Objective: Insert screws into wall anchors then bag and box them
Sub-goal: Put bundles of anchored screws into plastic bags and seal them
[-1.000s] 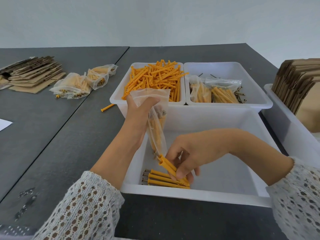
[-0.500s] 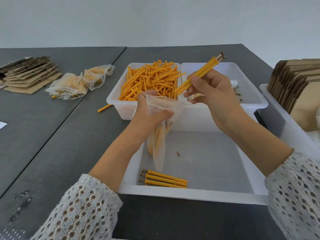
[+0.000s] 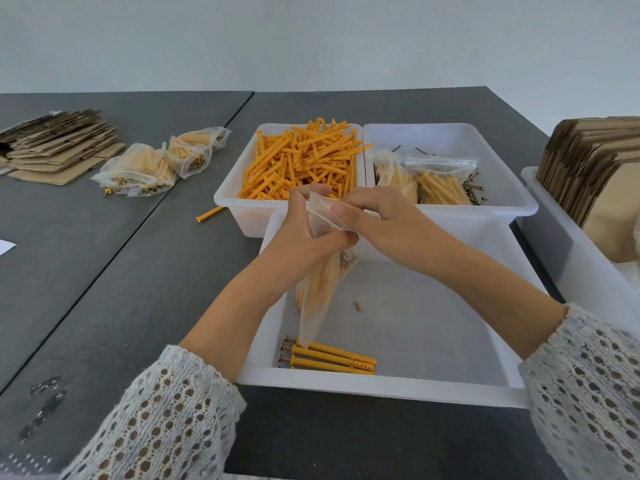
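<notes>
Bagging in progress, item by item:

- Bag [image 3: 317, 289]: clear, soft plastic, hangs upright above the near bin [image 3: 398, 388], partly filled with pale-looking anchors, screw heads near its top. Left hand [image 3: 304, 244] grips it just under the mouth, fingers curled round; right hand [image 3: 377, 220] pinches the mouth edge between thumb and fingers.
- Loose sets [image 3: 329, 358]: about three orange anchors with screws fitted, lying on the near bin's floor under the bag's tip. Judged not yet bagged.
- One stray screw [image 3: 357, 305] on the bin floor.
- Anchor bin [image 3: 235, 202]: far left, heaped with bare orange anchors; much assembly appears left.
- Screw bin [image 3: 502, 206]: far right, holds two bags and scattered screws.
- Filled bags [image 3: 152, 168]: several on the table, left.
- Flat cartons [image 3: 59, 143]: stacked far left, more at right; boxing judged not begun.
</notes>
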A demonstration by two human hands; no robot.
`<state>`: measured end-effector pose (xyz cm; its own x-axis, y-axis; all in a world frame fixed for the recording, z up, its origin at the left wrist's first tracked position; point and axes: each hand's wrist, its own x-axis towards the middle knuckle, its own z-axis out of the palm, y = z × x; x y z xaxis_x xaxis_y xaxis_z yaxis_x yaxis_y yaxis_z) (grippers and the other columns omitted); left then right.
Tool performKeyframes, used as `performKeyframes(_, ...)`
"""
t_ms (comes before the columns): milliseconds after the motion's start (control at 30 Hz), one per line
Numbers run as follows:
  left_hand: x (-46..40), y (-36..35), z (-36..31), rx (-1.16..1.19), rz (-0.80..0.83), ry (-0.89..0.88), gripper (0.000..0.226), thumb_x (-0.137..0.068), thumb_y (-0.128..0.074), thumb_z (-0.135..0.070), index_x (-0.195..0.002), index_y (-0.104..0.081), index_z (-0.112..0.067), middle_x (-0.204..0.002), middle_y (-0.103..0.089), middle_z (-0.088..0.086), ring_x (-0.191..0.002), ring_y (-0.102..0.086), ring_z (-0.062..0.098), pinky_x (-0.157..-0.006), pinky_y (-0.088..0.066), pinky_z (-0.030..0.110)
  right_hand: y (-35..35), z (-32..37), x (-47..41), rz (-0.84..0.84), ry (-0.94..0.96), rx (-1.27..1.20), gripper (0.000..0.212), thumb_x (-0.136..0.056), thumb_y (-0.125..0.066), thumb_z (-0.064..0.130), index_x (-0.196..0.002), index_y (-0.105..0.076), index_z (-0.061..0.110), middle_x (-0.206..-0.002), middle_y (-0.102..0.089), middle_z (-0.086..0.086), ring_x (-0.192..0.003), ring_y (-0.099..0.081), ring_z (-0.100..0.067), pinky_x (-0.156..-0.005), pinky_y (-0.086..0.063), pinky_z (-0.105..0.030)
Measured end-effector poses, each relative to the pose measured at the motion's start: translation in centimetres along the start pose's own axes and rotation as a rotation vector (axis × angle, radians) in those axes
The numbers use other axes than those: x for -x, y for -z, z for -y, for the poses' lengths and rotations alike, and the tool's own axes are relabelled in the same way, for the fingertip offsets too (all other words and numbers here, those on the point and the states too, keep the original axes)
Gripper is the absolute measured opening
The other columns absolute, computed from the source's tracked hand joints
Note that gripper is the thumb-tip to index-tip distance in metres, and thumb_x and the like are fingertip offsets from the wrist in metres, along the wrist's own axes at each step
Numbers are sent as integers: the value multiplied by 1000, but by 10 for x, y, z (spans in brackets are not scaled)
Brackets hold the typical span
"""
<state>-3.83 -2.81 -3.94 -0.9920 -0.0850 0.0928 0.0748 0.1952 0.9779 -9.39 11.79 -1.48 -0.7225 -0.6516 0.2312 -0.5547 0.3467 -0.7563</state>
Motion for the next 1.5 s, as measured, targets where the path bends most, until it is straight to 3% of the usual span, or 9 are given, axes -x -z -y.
performKeyframes(100,-1,2,1,34,-20,11,61,-88,-68,1,-134,-33,-17,-107,-62,5,-79,-66,-1,-65,-54,16,0,-2,-1,-11,36,54,34,-102,-49,32,-83,-73,17,-93,-62,-13,-99,-53,-20,-93,-41,-41)
performKeyframes(200,-3,3,3,102,-87,44,60,-87,-71,-4,-132,-36,-23,-120,-58,7,-95,-65,10,-64,-54,19,2,-3,-3,-159,62,39,27,-101,-50,26,-93,-75,19,-89,-65,2,-92,-51,-10,-78,-38,-20)
performKeyframes(367,-5,7,4,211,-194,52,65,-79,-75,-16,-131,-38,-26,-123,-56,6,-102,-63,15,-68,-58,23,12,-10,-4,-415,-166,-59,26,-94,-46,10,-75,-63,15,-76,-59,3,-72,-52,-11,-69,-45,-31)
performKeyframes(500,-6,10,4,222,-284,47,63,-81,-74,-14,-131,-37,-25,-121,-55,5,-107,-63,22,-74,-59,29,14,-12,-1,149,-561,78,23,-92,-46,7,-72,-57,10,-65,-54,-5,-56,-48,-19,-50,-37,-25)
performKeyframes(667,-6,9,5,183,-303,15,57,-89,-69,-7,-132,-36,-23,-125,-54,10,-94,-63,12,-60,-52,15,-28,-6,19,873,-268,333,22,-96,-57,31,-103,-65,11,-88,-64,-2,-71,-54,-12,-65,-45,-25)
performKeyframes(767,-6,9,5,169,-307,5,58,-88,-69,-6,-133,-35,-21,-128,-53,12,-98,-61,12,-59,-51,13,-55,-8,26,889,-139,439,34,-91,-65,45,-106,-59,15,-93,-59,2,-75,-51,-10,-64,-41,-23)
performKeyframes(1100,-6,8,3,160,-290,3,72,-75,-76,-19,-132,-33,-22,-127,-55,13,-106,-62,21,-64,-53,18,-62,-7,26,924,-75,521,33,-93,-64,37,-96,-63,4,-80,-55,-2,-66,-47,-14,-57,-37,-24)
performKeyframes(1267,-7,8,5,153,-297,6,62,-88,-71,-7,-134,-33,-21,-128,-55,14,-104,-62,18,-60,-52,13,-61,-7,29,977,-65,502,35,-96,-60,33,-96,-61,-1,-79,-52,-7,-70,-46,-18,-64,-39,-30)
performKeyframes(1500,-6,8,3,174,-297,18,70,-78,-77,-17,-133,-34,-22,-130,-53,14,-107,-61,21,-63,-53,16,-29,-4,20,1035,-33,340,17,-91,-68,23,-88,-60,9,-76,-49,-1,-66,-41,-13,-66,-36,-28)
